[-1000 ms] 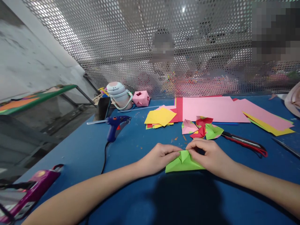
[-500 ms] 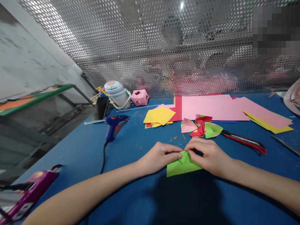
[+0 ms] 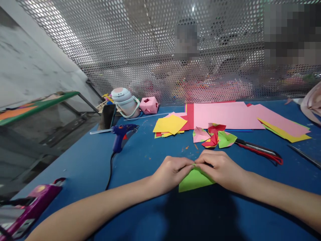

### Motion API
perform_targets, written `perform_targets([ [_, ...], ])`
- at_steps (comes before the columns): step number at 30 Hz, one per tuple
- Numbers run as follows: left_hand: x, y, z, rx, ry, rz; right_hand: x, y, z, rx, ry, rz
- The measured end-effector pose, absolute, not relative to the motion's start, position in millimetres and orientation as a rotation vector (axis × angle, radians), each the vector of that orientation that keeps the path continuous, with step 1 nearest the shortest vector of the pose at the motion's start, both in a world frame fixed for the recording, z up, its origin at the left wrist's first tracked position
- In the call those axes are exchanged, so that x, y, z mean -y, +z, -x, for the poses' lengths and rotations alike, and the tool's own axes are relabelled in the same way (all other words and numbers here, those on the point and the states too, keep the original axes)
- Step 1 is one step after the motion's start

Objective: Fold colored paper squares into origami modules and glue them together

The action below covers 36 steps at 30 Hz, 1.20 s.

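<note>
Both hands meet over a piece of green paper (image 3: pixel 196 181) on the blue table. My left hand (image 3: pixel 173 172) pinches its upper edge between thumb and fingers. Right beside it, my right hand (image 3: pixel 222 167) pinches the same edge, fingertips almost touching the left ones. The fold at the fingertips is mostly covered by them. Just beyond the hands lie folded paper pieces: a pink one (image 3: pixel 200 134), a red one (image 3: pixel 214 138) and a green one (image 3: pixel 226 139). A black and red utility knife (image 3: pixel 260 150) rests to their right.
A blue glue gun (image 3: pixel 120 137) with its cord lies left. Behind are yellow paper squares (image 3: pixel 170 124), pink sheets (image 3: pixel 223 115), a pink folded paper ball (image 3: pixel 149 105) and a lidded cup (image 3: pixel 125 102). A purple power strip (image 3: pixel 35 204) sits at the left edge; perforated metal (image 3: pixel 150 50) stands behind.
My fingertips have drawn closer together along the green paper's upper edge. The small raised flap that showed between them is now pressed down or covered.
</note>
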<state>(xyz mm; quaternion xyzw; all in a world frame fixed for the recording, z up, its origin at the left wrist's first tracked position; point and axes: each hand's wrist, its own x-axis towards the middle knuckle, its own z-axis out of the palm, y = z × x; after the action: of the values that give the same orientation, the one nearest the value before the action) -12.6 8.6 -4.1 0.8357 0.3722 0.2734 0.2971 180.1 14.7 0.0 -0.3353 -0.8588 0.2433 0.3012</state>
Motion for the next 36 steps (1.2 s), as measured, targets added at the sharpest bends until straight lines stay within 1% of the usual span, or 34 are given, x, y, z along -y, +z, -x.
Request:
perform_targets([
  [6,-9.8,-2.6,13.0,-0.997,0.663,-2.220,-13.3,-6.7,-185.3,2.459,0.416,0.739],
  [8,-9.8,-2.0,13.2,-0.981,0.654,-2.240,-13.7,-7.3,-185.7,2.478,0.402,0.712],
  [11,-8.8,-2.9,13.9,-0.992,0.704,-2.267,-15.7,-6.1,-185.0,2.421,0.470,0.726],
  [14,-8.2,-5.1,14.4,-1.041,0.805,-2.250,-17.3,-2.8,-184.1,2.325,0.550,0.882],
  [17,-8.4,-6.5,15.1,-1.036,0.817,-2.256,-17.5,0.8,-184.1,2.245,0.695,1.030],
  [20,-8.5,-7.1,16.2,-1.033,0.782,-2.253,-17.2,4.4,-184.9,2.235,0.830,1.043],
  [23,-8.3,-8.1,16.7,-1.099,0.817,-2.195,-18.5,7.8,-185.5,2.183,0.963,1.058],
  [26,-8.7,-10.0,14.8,-1.197,0.882,-2.081,-20.4,8.6,-184.9,2.063,1.105,1.163],
  [29,-9.9,-11.1,10.5,-1.232,0.884,-1.869,-20.5,6.3,-183.1,1.999,1.119,1.241],
  [32,-10.9,-10.4,7.3,-1.154,0.834,-1.649,-18.1,5.2,-180.7,1.977,1.076,1.259],
  [36,-12.0,-9.0,8.1,-1.057,0.773,-1.517,-13.8,8.1,-178.0,1.912,1.115,1.273],
])
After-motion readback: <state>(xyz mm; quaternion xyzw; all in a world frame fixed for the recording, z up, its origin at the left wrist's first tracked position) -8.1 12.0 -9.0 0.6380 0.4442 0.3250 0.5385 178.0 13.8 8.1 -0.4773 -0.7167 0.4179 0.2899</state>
